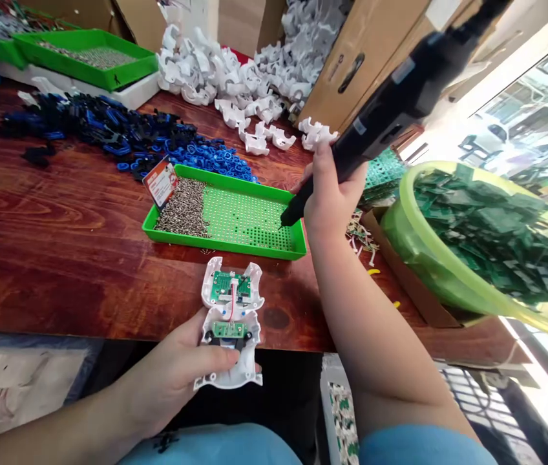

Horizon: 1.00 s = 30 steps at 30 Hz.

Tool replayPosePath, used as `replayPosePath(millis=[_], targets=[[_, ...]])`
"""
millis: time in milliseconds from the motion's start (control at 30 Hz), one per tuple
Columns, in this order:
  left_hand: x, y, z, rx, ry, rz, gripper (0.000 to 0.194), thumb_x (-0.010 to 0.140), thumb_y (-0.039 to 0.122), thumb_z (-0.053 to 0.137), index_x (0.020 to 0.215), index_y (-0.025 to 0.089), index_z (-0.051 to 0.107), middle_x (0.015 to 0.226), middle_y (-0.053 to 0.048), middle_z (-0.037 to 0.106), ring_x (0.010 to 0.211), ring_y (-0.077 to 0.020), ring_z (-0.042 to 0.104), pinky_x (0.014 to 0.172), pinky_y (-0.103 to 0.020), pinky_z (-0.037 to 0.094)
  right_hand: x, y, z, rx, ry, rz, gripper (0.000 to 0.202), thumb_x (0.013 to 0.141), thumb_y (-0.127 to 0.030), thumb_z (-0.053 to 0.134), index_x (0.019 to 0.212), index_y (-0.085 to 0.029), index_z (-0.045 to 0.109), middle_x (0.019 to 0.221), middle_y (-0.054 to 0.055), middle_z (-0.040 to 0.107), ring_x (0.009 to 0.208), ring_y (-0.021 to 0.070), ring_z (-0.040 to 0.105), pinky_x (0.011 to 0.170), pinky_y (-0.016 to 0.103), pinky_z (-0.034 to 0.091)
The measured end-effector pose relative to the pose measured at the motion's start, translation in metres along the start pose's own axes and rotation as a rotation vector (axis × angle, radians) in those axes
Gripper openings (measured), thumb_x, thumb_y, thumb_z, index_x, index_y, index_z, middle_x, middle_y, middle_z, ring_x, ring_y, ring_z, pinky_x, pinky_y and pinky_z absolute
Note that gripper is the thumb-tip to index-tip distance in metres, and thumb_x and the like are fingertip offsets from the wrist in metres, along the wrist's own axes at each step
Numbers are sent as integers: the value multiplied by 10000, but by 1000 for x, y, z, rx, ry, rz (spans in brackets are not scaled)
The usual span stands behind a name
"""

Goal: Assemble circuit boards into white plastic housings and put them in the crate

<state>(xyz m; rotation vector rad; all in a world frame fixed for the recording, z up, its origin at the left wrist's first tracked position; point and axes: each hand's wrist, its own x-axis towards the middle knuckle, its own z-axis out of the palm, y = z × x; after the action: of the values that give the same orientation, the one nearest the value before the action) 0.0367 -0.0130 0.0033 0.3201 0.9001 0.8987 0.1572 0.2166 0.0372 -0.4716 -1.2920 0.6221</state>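
Note:
My left hand (177, 361) grips a white plastic housing (247, 371) at the table's front edge, thumb pressed over its lower half. Two green circuit boards sit in the housing, an upper board (220, 284) and a lower board (223, 329), joined by a thin red and white cable (233, 300). My right hand (329, 200) is wrapped around a black electric screwdriver (375, 103), tilted with its tip down. That tip is over the right end of a green perforated tray (235, 245); whether it touches the tray I cannot tell. Small screws (184, 206) are heaped at the tray's left end.
Blue and black plastic parts (123, 132) lie piled behind the tray, with white shells (225, 71) heaped further back. At right stand a yellow-green basin (400, 200) of green boards and a cardboard box edge (400, 278). More green trays (133, 71) sit back left.

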Motion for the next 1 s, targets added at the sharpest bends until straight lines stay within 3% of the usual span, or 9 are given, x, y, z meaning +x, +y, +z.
replayPosePath(millis=[167,400,633,900,1000], targets=[[1,4,0,-47,-24,-2,323,704,152,738,1020,186,677,881,-10,743,790,-197,708,735,-269,534,-4,3,-3,15,17,-8,271,789,-434,714,846,-265,510,614,-79,492,373,78,485,332,213,463],[5,0,0,-64,-45,0,359,741,227,795,1075,201,667,997,-37,754,892,-234,723,790,-303,555,-6,1,-2,17,6,-59,220,813,-393,702,853,-258,533,665,-64,507,424,82,538,350,207,491],[12,0,-3,-119,-82,25,355,736,228,824,1056,197,673,924,-27,760,865,-218,737,766,-286,568,-5,2,-1,4,5,-43,218,816,-387,692,861,-261,519,673,-63,497,483,110,596,503,296,613],[16,2,0,-114,-72,55,382,708,215,843,1052,175,682,903,-33,759,826,-175,715,745,-249,554,-12,-2,-1,6,-5,-27,140,826,-283,648,847,-253,513,645,-71,488,401,70,497,345,198,437],[16,2,0,-164,-73,57,370,724,186,829,1060,180,675,930,-32,762,845,-178,721,768,-260,562,-8,-11,2,10,46,-50,130,800,-275,636,833,-241,516,591,-86,467,376,58,467,320,181,398]])
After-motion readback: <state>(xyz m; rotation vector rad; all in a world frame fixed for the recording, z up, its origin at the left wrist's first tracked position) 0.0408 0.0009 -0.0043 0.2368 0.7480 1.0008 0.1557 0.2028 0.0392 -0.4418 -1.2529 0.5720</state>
